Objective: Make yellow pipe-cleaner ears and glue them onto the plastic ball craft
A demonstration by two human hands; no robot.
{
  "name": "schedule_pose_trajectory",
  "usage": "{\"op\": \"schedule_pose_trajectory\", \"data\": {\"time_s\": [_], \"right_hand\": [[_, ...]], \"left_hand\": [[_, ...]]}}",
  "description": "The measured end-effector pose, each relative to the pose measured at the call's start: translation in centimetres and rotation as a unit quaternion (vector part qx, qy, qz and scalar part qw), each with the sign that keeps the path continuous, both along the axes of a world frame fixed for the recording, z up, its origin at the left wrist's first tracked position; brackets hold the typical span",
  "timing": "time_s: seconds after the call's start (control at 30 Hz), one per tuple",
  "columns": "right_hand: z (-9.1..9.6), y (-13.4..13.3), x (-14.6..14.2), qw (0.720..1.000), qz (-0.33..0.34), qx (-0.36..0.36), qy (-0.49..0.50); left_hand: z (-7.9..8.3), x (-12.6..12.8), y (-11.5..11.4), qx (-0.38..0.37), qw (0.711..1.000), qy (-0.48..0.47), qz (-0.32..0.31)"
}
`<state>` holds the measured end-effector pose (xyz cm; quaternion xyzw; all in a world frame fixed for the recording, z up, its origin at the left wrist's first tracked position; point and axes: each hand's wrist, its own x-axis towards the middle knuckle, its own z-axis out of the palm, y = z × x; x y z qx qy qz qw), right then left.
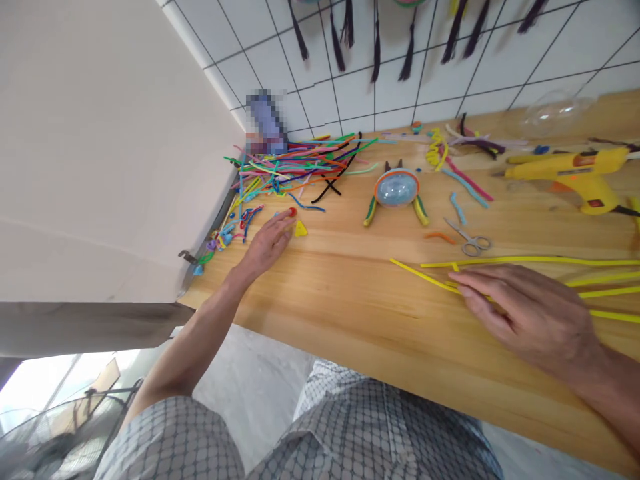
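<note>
My left hand [266, 245] reaches far left across the wooden table [350, 300], fingers stretched out flat, fingertips at a small red piece [292, 212] and beside a yellow triangular piece [301, 229]. My right hand [525, 310] lies flat with spread fingers on several long yellow pipe cleaners [525, 261] near the front right. Between the hands, further back, sits a craft figure [397, 189]: a blue dome with an orange rim and green-yellow legs.
A heap of coloured pipe cleaners [295, 167] lies at the back left. Small scissors [470, 241] lie near the yellow strands. A yellow glue gun [575, 175] rests at the right. A clear plastic dome [557, 110] stands by the tiled wall. A fan [55, 433] stands on the floor.
</note>
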<state>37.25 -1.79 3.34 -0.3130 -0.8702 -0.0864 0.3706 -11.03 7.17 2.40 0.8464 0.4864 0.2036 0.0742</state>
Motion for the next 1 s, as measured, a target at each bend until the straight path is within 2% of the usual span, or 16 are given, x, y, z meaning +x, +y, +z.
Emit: {"op": "schedule_pose_trajectory", "data": {"time_s": [0.13,0.33,0.5,0.67,0.8,1.0], "right_hand": [[0.1,0.0,-0.2,1.000,0.004,0.002,-0.003],[-0.1,0.0,-0.1,1.000,-0.002,-0.008,-0.004],[-0.3,0.2,-0.3,1.000,-0.009,-0.006,-0.009],[-0.5,-0.2,-0.4,0.999,-0.023,-0.026,0.000],[-0.8,-0.3,-0.1,0.997,-0.054,-0.057,0.014],[-0.7,1.4,1.9,0.974,-0.158,-0.141,0.076]], "left_hand": [[-0.8,0.9,-1.9,-0.011,0.998,0.048,0.028],[-2.8,2.5,-2.3,-0.095,0.983,0.148,0.049],[-2.7,2.1,-1.4,-0.080,0.982,0.166,0.040],[-3.0,1.8,-0.2,-0.029,0.992,0.120,0.035],[-3.8,2.0,0.6,-0.044,0.990,0.126,0.038],[-4.1,1.7,1.4,-0.039,0.989,0.137,0.027]]}}
